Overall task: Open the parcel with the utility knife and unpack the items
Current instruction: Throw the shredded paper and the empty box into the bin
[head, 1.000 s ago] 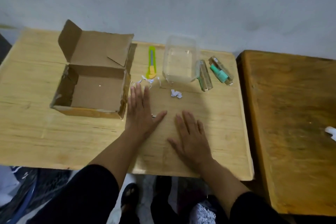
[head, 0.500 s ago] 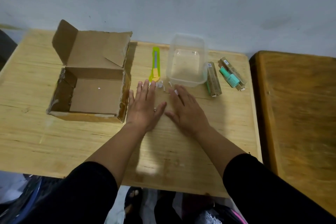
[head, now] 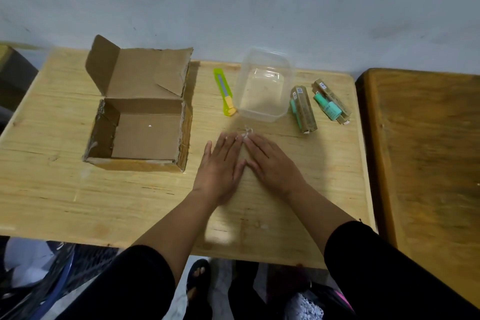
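— Two hands flat on the table (head: 65, 189), is that right?
— Yes. From the head view, the left hand (head: 220, 163) and right hand (head: 270, 161) lie palm down side by side, fingers straight, fingertips meeting at the front. Neither one grips anything.
— What sits at the fingertips?
— Small white scraps (head: 246, 132), bunched just past the fingertips, between the hands and the tub (head: 263, 86).
— And the parcel?
— The box (head: 140, 112) stands open at the left of the hands, flaps up at the back, nothing in it but a tiny white speck on its floor.
— Where is the knife?
— The knife (head: 224, 91), yellow-green, lies between box and tub, its orange end touching or just beside the tub's near left corner; I cannot tell which.
— The unpacked things?
— Right of the tub, two tan cartons. The nearer carton (head: 304, 109) lies just beside the tub with a teal item along its left side. The far carton (head: 333, 97) has a teal bottle (head: 328, 106) lying against it.
— Anything else?
— A darker table (head: 428, 150) stands at the right, apart by a narrow gap. Black sleeves (head: 376, 267) cover both upper arms
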A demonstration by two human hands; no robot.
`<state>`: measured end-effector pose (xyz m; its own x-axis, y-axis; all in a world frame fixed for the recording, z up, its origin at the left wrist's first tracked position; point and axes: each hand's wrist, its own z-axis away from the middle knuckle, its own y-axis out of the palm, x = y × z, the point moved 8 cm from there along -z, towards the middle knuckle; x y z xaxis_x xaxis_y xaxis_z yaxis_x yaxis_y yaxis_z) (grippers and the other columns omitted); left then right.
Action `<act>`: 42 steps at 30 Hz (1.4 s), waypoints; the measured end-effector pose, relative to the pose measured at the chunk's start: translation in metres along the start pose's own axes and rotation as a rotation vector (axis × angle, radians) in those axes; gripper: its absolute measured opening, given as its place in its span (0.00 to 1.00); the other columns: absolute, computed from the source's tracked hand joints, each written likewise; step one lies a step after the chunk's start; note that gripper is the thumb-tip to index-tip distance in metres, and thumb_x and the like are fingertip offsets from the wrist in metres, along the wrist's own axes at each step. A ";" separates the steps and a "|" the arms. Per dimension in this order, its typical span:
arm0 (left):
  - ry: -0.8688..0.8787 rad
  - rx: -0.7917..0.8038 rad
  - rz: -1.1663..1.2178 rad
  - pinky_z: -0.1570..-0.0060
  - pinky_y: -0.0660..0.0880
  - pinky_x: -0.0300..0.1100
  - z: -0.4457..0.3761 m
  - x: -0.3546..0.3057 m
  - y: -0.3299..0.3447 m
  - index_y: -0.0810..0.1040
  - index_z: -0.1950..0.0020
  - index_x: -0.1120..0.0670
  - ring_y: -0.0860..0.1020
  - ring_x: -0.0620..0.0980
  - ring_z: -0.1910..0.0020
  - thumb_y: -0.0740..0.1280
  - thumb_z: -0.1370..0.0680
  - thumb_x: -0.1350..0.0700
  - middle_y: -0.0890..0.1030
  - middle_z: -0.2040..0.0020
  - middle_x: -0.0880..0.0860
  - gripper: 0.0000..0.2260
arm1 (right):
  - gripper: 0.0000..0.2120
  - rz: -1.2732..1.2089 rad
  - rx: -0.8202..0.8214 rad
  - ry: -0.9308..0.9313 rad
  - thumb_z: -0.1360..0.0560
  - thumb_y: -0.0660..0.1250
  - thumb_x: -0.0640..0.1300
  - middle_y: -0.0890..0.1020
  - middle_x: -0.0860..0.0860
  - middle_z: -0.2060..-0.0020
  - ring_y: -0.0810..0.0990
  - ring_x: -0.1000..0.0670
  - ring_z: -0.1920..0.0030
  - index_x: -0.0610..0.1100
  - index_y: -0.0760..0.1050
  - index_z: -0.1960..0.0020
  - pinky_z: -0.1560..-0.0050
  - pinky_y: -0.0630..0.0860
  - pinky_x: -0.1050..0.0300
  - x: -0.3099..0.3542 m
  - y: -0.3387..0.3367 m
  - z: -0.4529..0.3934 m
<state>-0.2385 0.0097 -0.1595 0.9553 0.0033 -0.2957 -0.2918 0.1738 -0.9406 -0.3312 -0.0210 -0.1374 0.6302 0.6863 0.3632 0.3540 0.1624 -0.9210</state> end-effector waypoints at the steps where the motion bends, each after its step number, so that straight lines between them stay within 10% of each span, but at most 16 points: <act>1: 0.025 0.014 0.009 0.28 0.37 0.47 0.006 -0.006 0.004 0.46 0.24 0.52 0.42 0.48 0.24 0.37 0.24 0.41 0.49 0.22 0.50 0.31 | 0.24 -0.003 0.014 0.003 0.20 0.52 0.51 0.77 0.38 0.39 0.76 0.41 0.38 0.33 0.73 0.37 0.37 0.74 0.48 0.002 -0.001 0.009; 11: 0.301 -0.010 0.040 0.32 0.63 0.52 0.069 -0.051 0.017 0.65 0.30 0.55 0.69 0.51 0.31 0.51 0.21 0.46 0.72 0.31 0.55 0.22 | 0.17 -0.051 -0.095 0.072 0.21 0.56 0.46 0.80 0.38 0.49 0.75 0.44 0.47 0.35 0.77 0.44 0.42 0.73 0.51 0.019 -0.026 0.093; 15: 0.447 -0.016 0.197 0.35 0.64 0.46 0.080 -0.053 0.003 0.64 0.29 0.54 0.69 0.49 0.33 0.55 0.21 0.51 0.68 0.29 0.55 0.21 | 0.12 -0.025 -0.159 0.188 0.26 0.62 0.47 0.79 0.40 0.53 0.76 0.43 0.54 0.40 0.77 0.49 0.56 0.78 0.49 0.017 -0.039 0.108; 24: 0.178 0.010 -0.035 0.30 0.53 0.62 0.067 -0.025 0.017 0.57 0.26 0.55 0.54 0.54 0.25 0.45 0.23 0.40 0.59 0.24 0.56 0.30 | 0.37 -0.135 0.044 0.532 0.26 0.60 0.60 0.57 0.44 0.25 0.54 0.46 0.24 0.42 0.53 0.25 0.26 0.54 0.54 0.011 -0.026 0.129; 30: 0.282 0.041 -0.060 0.29 0.44 0.58 0.062 -0.042 0.023 0.51 0.24 0.53 0.42 0.48 0.26 0.40 0.25 0.40 0.52 0.23 0.50 0.32 | 0.35 -0.143 0.112 0.671 0.23 0.57 0.58 0.51 0.50 0.23 0.49 0.52 0.24 0.45 0.47 0.24 0.26 0.50 0.58 0.028 -0.019 0.145; 37: 0.444 0.081 -0.159 0.41 0.64 0.70 0.069 -0.090 0.039 0.68 0.30 0.56 0.68 0.57 0.30 0.50 0.24 0.46 0.70 0.30 0.53 0.25 | 0.28 -0.061 -0.011 0.713 0.20 0.53 0.54 0.54 0.49 0.24 0.48 0.51 0.23 0.47 0.48 0.24 0.24 0.46 0.54 0.031 -0.016 0.170; 42: 0.518 0.111 -0.067 0.31 0.47 0.64 0.070 -0.105 0.041 0.55 0.25 0.54 0.49 0.52 0.24 0.37 0.26 0.41 0.53 0.23 0.50 0.33 | 0.30 -0.077 -0.025 0.769 0.21 0.45 0.59 0.51 0.51 0.23 0.42 0.57 0.25 0.46 0.46 0.24 0.25 0.41 0.56 0.026 -0.017 0.186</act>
<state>-0.3479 0.0853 -0.1556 0.8141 -0.4935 -0.3062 -0.1975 0.2606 -0.9450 -0.4494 0.1255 -0.1386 0.9025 -0.0135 0.4305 0.4265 0.1670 -0.8889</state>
